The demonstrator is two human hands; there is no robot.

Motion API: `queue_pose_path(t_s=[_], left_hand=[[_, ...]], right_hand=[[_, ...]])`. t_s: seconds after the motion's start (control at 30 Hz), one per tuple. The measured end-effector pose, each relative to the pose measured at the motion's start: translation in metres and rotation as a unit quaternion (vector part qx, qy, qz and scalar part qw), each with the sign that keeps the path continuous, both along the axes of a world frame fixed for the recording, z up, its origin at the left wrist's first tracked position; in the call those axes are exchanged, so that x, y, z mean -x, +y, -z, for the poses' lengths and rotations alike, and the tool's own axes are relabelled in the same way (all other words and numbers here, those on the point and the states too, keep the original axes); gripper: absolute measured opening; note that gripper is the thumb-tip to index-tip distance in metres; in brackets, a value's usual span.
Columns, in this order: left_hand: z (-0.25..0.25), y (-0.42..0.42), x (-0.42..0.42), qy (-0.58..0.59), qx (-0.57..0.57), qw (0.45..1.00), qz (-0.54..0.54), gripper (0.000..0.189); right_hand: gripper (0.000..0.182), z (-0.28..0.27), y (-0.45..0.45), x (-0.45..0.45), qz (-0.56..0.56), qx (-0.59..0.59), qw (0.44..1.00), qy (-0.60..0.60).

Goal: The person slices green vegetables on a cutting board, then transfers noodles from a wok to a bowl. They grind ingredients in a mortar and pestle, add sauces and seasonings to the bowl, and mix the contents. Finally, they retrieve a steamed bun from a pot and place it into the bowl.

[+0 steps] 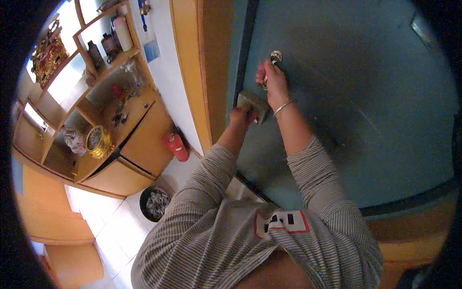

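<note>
In front of me stands a dark green door [346,94] in a wooden frame. My right hand [275,81], with a bracelet on its wrist, is closed around the metal door handle [276,56] near the door's left edge. Just below and to the left, my left hand [243,115] is at a boxy grey-brown lock case [254,103] on the door, with its fingers on the case's face. Whether those fingers grip a part of it cannot be told.
Left of the wooden door frame [193,72] is a wooden shelf cabinet [144,137] with bottles and a golden pot [98,141]. A red fire extinguisher [175,147] stands by the wall. A dark bucket [155,204] with crumpled contents is on the tiled floor.
</note>
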State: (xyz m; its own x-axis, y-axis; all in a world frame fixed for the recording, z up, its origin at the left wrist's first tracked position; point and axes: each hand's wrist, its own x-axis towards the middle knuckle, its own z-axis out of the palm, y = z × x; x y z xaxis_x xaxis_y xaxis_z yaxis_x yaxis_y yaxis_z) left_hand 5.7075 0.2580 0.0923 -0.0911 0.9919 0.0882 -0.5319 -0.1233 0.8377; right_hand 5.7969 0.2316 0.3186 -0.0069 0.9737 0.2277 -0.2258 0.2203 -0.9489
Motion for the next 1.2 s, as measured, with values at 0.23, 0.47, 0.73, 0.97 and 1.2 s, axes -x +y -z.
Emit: queue_pose_path(t_s=[0.23, 0.47, 0.73, 0.97, 1.2], left_hand=[[-0.045, -0.017, -0.019, 0.093, 0.168, 0.977, -0.09, 0.025], [-0.04, -0.018, 0.002, 0.212, 0.128, 0.961, -0.121, 0.032], [-0.014, 0.04, -0.018, 0.271, 0.065, 0.957, -0.087, 0.042], [-0.049, 0.007, -0.037, 0.278, 0.088, 0.951, -0.101, 0.052], [0.004, -0.172, 0.033, 0.416, 0.063, 0.907, -0.01, 0.052]], right_hand=[[0.036, 0.003, 0.013, 0.002, 0.036, -0.031, 0.999, 0.018], [0.036, 0.001, 0.002, 0.017, 0.016, -0.039, 0.999, 0.014], [0.039, -0.001, 0.043, -0.012, 0.013, -0.054, 0.998, 0.004], [0.037, 0.019, 0.075, -0.043, 0.038, -0.093, 0.992, -0.08], [0.041, 0.03, 0.095, -0.039, -0.011, -0.119, 0.992, -0.029]])
